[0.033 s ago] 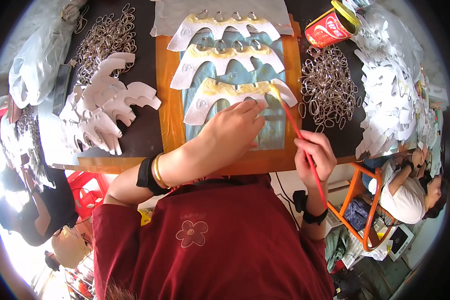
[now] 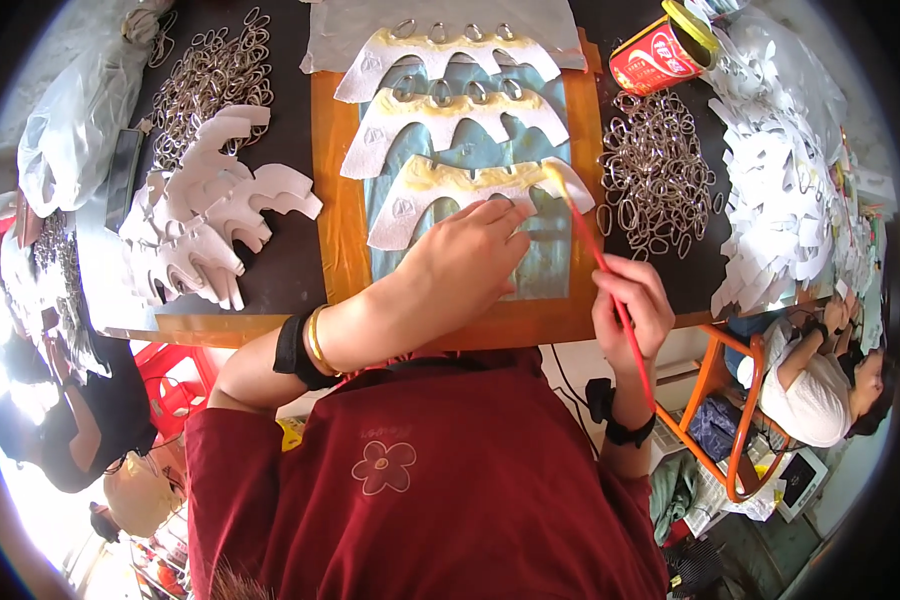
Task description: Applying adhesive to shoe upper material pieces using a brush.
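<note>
In my right hand (image 2: 634, 308), closed round its handle, is a thin red brush (image 2: 625, 318). Its yellow-coated tip touches the right end of the nearest white scalloped piece (image 2: 440, 182), which has yellowish paste along its upper edge. My left hand (image 2: 470, 250) lies with its fingers stretched out over that piece's lower edge; the fingertips are partly hidden. Beyond it are two similar white pieces, a middle one (image 2: 390, 125) and a far one (image 2: 375, 62), each with several metal rings standing along the pasted edge. All three lie on a bluish sheet (image 2: 545, 255) framed by brown tape.
Metal rings are heaped at the left (image 2: 215, 75) and at the right (image 2: 655, 185). Stacked white pieces (image 2: 200, 225) lie left, white scraps (image 2: 780, 200) far right. A red tin (image 2: 655, 62) with a yellow rim stands tilted at the back right. Another person (image 2: 815, 395) sits at the right.
The brush tip has shifted slightly to the right along the nearest white piece, and my right hand has moved a little the same way. My left hand stays in place.
</note>
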Demonstrator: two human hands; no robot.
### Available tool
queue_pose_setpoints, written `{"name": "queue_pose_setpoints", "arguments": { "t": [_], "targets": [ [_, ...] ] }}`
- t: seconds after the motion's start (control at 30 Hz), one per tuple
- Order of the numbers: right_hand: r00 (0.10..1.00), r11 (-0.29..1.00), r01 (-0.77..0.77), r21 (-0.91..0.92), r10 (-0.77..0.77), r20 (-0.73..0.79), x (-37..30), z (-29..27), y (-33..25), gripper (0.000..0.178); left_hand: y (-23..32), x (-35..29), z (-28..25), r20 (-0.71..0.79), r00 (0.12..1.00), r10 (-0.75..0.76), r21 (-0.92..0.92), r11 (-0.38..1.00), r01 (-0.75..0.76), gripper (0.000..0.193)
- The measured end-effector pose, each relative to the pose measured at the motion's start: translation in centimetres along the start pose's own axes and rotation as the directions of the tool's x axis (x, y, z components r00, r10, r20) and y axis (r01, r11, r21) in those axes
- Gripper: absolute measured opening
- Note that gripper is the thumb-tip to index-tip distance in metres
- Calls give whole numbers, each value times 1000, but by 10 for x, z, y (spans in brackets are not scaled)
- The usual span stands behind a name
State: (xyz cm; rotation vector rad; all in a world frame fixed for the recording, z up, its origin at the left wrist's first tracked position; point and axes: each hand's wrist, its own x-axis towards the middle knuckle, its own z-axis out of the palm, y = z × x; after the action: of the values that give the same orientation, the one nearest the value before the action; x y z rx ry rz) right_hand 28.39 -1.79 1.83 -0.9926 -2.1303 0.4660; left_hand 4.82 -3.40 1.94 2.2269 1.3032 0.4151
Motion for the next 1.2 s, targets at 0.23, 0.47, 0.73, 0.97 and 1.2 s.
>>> {"name": "queue_pose_setpoints", "arguments": {
  "t": [0.23, 0.47, 0.73, 0.97, 1.2],
  "targets": [
    [1000, 1000, -18, 6, 18, 2, 0, -1, -2, 25, -3, -2, 1, -32, 999, 9, -42, 999, -10, 45],
    [999, 999, -31, -45, 29, -31, -2, 2, 4, 28, -5, -3, 2, -33, 999, 3, -61, 998, -5, 46],
    [998, 997, 67, -35, -66, 24, -12, -2, -5, 27, -5, -2, -1, -12, 1000, -1, -79, 997, 0, 47],
    [999, 1000, -10, -26, 9, -38, -10, -4, 1, 26, -4, -3, -3, 8, 1000, -23, -98, 995, 23, 48],
    [1000, 1000, -14, 8, 14, -8, -6, 0, -4, 24, -5, -5, -2, -25, 1000, 0, -53, 999, -1, 48]
  ]
}}
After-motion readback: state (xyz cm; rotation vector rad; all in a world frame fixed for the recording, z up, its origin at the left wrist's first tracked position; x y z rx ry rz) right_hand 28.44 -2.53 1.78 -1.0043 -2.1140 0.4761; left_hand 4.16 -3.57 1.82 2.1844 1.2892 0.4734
